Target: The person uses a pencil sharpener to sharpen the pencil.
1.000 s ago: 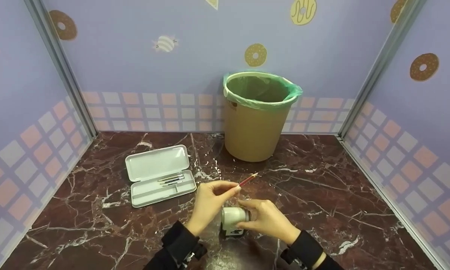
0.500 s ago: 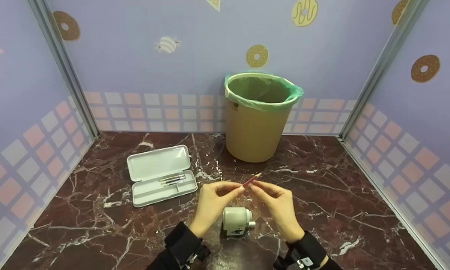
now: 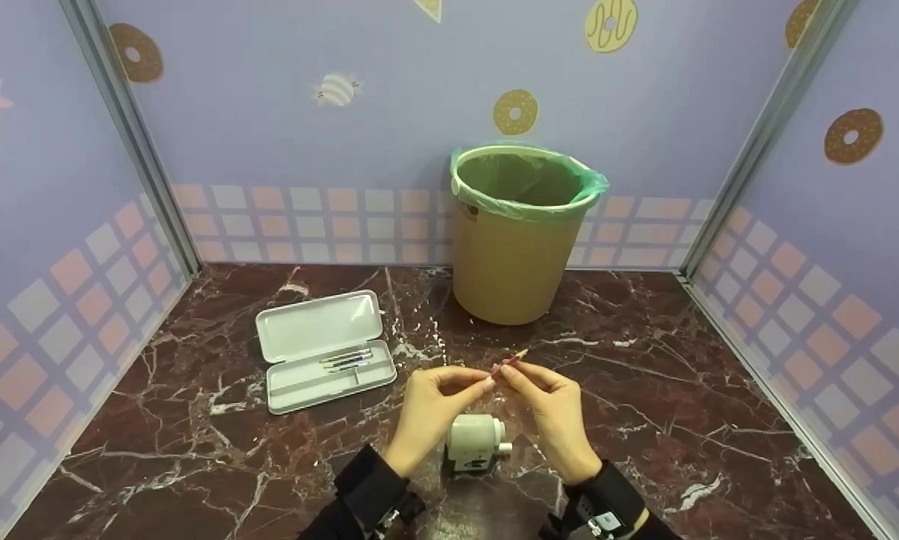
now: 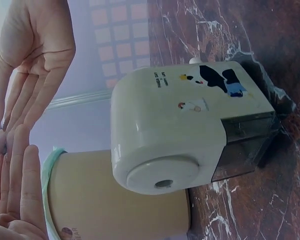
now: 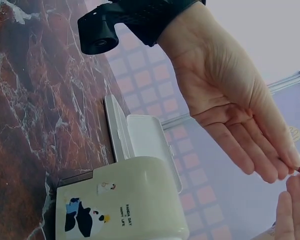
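Left wrist view only: round hole (image 4: 164, 184) in sharpener (image 4: 165, 120).

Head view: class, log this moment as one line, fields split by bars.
left hand: pinches red pencil | right hand: pinches same pencil | sharpener: upright on table | pencil case: open, pencils inside

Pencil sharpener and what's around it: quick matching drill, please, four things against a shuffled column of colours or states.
1. Held pencil
2. Pencil case
3. Sharpener
4. Bin

A. Panda picture on its side
B. Green liner over its rim
C. Red, pinched by left hand and right hand
D. Lid open

Pairs: 1-C; 2-D; 3-A; 4-B
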The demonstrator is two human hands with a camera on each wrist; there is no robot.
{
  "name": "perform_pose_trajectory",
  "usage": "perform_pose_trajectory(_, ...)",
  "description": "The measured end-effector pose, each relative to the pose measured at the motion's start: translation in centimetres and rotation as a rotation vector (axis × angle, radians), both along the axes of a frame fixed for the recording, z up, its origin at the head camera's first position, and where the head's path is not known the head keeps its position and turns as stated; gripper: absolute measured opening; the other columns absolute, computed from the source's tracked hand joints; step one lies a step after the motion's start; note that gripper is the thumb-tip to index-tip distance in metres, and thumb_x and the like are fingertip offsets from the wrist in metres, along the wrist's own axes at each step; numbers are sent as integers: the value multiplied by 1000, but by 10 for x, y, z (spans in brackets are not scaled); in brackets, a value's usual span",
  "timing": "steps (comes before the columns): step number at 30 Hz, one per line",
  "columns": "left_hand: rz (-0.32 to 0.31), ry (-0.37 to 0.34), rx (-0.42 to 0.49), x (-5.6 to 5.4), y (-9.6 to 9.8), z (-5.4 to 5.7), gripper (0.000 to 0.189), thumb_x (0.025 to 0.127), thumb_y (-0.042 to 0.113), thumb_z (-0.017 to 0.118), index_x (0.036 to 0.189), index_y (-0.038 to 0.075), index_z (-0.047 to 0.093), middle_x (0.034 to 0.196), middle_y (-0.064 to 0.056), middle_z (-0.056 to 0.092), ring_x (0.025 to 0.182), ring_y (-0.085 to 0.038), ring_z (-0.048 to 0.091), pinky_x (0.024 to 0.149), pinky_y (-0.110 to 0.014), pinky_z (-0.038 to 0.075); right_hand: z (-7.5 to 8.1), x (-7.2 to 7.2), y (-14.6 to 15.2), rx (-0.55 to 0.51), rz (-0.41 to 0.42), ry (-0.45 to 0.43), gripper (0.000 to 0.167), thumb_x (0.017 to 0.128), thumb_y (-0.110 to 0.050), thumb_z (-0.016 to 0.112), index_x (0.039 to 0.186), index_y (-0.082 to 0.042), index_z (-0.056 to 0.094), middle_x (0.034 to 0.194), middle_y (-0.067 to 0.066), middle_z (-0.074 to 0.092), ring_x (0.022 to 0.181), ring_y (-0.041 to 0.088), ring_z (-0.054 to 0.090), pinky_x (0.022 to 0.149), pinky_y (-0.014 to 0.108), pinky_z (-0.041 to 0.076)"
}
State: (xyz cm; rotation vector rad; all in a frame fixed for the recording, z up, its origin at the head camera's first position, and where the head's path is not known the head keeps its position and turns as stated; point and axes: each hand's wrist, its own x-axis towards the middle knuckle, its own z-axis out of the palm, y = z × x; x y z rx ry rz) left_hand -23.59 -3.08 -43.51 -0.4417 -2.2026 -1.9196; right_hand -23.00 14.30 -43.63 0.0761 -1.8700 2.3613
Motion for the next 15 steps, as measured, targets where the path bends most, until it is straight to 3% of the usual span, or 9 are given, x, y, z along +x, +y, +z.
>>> perform_pose_trajectory(9,-22,-5,-56,2,-8,-3,19,85,22,83,98,9,81,97,-11,81,82,-8,75,73,-19,59,-4,-2,-2,9,17,-3,29,91,-3,73,114,14,69,91,1,82,90,15,79,87,31,63)
perform_pose_trajectory(15,-27,17,-123,2,-18,-3,17,85,22,82,99,11,81,98,-8,81,84,-11,77,74,-20,60,-4,-4,-6,15,44,26,15,91,-1,72,105,5,75,89,2,82,88,18,80,80,30,64)
